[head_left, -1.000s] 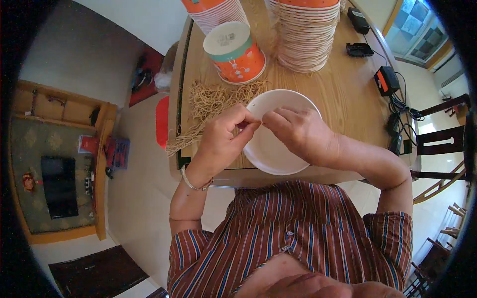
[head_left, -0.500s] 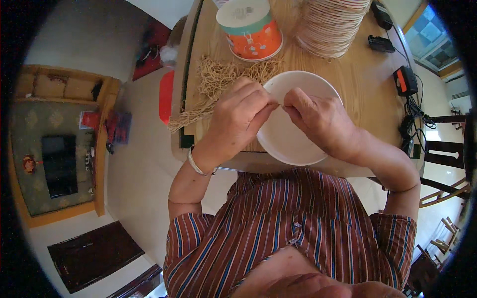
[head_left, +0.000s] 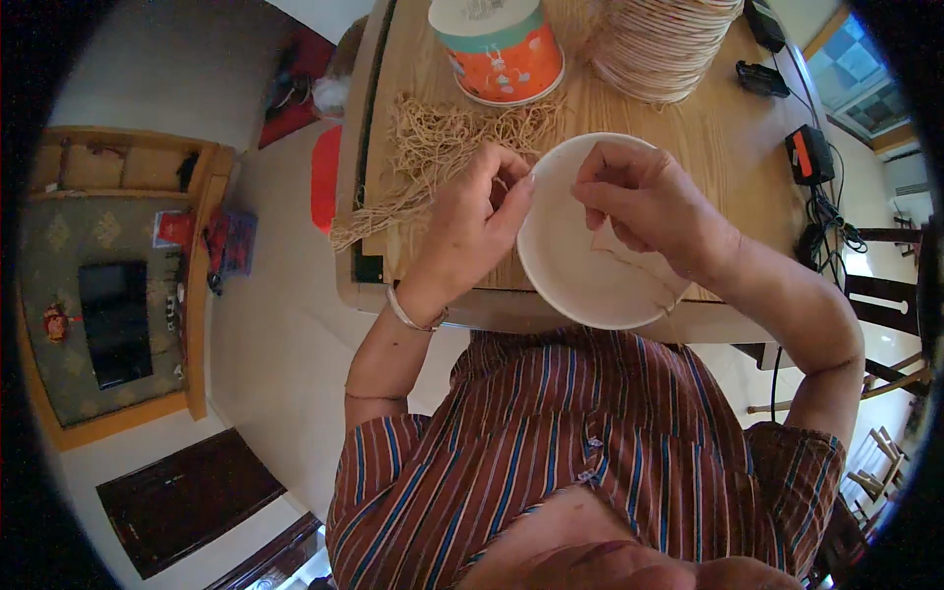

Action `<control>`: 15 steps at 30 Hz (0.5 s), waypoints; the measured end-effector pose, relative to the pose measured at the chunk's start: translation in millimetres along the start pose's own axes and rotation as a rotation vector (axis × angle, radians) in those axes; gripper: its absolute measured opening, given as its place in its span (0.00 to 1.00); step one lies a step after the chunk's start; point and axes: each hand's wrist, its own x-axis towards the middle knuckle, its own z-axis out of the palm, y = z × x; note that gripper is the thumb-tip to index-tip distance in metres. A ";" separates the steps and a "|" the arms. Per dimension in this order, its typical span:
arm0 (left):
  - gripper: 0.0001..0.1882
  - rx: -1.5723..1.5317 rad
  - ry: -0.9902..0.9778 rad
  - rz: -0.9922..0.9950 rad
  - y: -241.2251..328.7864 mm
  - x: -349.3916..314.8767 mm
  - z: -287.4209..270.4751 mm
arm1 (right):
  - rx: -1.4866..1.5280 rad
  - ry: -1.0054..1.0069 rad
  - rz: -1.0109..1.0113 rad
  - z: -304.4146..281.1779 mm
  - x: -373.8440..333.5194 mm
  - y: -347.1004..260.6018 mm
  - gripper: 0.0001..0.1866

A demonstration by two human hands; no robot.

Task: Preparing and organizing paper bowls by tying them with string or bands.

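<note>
My left hand [head_left: 477,221] is at the left rim of a round white tub [head_left: 551,261], with thumb and forefinger tips together. Whatever may be between those tips is too small to make out. Above the tub's opening, my right hand [head_left: 659,202] is pinched closed on a thin tan strand [head_left: 639,264]. The strand hangs down inside the tub and reaches over its near right rim. Beyond my left hand lies a loose tangle of tan twine [head_left: 428,147], its tail running to the table's left edge.
An orange-and-teal printed tub [head_left: 506,67] stands at the back, beside a tall pale ridged stack [head_left: 669,49]. Black adapters [head_left: 808,155] and cables [head_left: 821,221] lie along the right side of the wooden table [head_left: 737,147]. A dark chair [head_left: 885,300] is at the right.
My hands have drawn apart; before, their fingertips nearly met over the tub. The right hand has shifted right, and a strand now shows hanging in the tub.
</note>
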 end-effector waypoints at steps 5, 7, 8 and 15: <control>0.08 -0.057 -0.002 -0.163 7.7 -10.4 4.9 | 0.083 0.046 0.125 -1.6 -4.4 12.0 0.05; 0.07 -0.146 -0.044 -0.200 6.8 -15.5 8.0 | 0.078 0.001 0.132 -3.6 -5.1 19.4 0.06; 0.05 -0.233 -0.081 -0.233 6.7 -18.1 9.6 | 0.083 0.004 0.137 -4.4 -6.4 19.9 0.06; 0.06 -0.359 -0.111 -0.277 15.8 -26.6 10.9 | 0.075 -0.014 0.195 -3.9 -8.4 21.5 0.08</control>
